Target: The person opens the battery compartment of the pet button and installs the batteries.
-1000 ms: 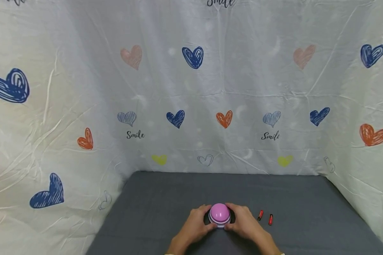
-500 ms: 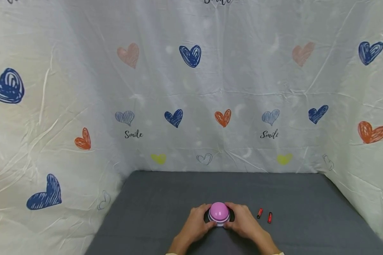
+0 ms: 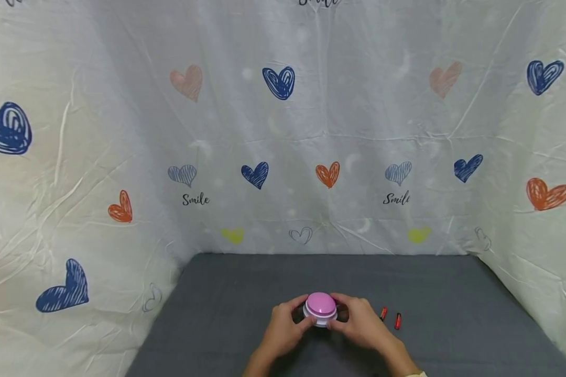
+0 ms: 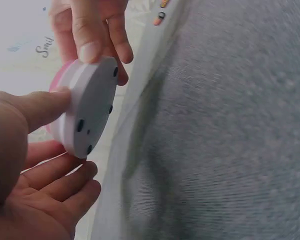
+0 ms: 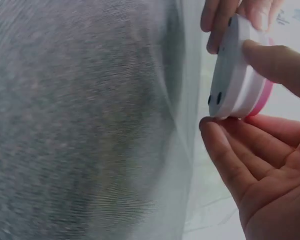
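Note:
Between both hands is a round push-button device [image 3: 320,306] with a pink domed top and a white base. My left hand [image 3: 283,325] grips its left side, thumb near the front of the base and fingers round the far side. From the right, my right hand [image 3: 359,322] grips it the same way. The wrist views show the white underside [image 4: 96,107] raised off the cloth and tilted into sight, with small dark feet or holes near its rim. In the right wrist view, the pink top [image 5: 264,97] faces away from the camera.
Two small red-and-black batteries [image 3: 398,321] lie on the dark grey cloth-covered table [image 3: 245,283], just right of my right hand. A white curtain [image 3: 368,120] printed with hearts and "Smile" surrounds the table at the back and both sides.
Both hands have lifted the push-button device off the table and moved it slightly away from me. Its pink dome now looks flatter from above. The batteries lie where they were.

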Demonstrator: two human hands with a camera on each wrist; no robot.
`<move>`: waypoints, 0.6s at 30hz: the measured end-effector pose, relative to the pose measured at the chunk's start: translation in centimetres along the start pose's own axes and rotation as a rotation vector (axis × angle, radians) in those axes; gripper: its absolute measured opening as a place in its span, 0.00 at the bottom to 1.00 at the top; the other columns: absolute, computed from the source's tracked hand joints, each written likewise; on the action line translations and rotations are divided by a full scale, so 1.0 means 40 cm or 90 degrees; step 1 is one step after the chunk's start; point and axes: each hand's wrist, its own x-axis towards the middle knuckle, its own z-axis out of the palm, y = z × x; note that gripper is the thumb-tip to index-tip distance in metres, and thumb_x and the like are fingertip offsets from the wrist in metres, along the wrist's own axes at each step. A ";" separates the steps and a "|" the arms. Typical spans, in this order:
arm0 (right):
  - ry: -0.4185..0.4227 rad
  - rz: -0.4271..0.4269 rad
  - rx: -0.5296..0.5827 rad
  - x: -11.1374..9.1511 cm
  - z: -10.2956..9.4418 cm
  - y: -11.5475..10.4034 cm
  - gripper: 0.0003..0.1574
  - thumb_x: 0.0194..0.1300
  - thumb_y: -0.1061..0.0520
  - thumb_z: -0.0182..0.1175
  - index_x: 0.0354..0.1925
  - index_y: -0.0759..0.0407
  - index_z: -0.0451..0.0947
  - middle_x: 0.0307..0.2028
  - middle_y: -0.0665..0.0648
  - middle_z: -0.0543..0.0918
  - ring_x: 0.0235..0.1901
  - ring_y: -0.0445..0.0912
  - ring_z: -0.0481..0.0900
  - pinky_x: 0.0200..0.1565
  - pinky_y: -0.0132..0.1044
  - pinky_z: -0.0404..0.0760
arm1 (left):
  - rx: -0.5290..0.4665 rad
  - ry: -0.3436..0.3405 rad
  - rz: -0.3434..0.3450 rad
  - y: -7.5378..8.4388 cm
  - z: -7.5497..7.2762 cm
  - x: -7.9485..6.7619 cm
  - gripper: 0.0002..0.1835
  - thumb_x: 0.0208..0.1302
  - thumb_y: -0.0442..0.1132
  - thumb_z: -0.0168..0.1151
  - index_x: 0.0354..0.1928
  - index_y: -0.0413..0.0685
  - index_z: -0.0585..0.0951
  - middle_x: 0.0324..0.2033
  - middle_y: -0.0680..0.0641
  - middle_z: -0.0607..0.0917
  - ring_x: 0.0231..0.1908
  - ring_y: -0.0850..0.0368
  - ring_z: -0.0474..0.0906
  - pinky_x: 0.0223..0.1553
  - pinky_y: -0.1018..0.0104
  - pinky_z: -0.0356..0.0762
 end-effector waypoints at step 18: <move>0.168 -0.060 0.117 0.007 -0.048 -0.081 0.22 0.62 0.59 0.70 0.54 0.49 0.80 0.47 0.45 0.87 0.45 0.38 0.86 0.45 0.31 0.87 | -0.296 0.239 -0.036 0.090 -0.036 0.018 0.21 0.58 0.51 0.74 0.50 0.50 0.87 0.46 0.49 0.89 0.46 0.58 0.88 0.47 0.69 0.86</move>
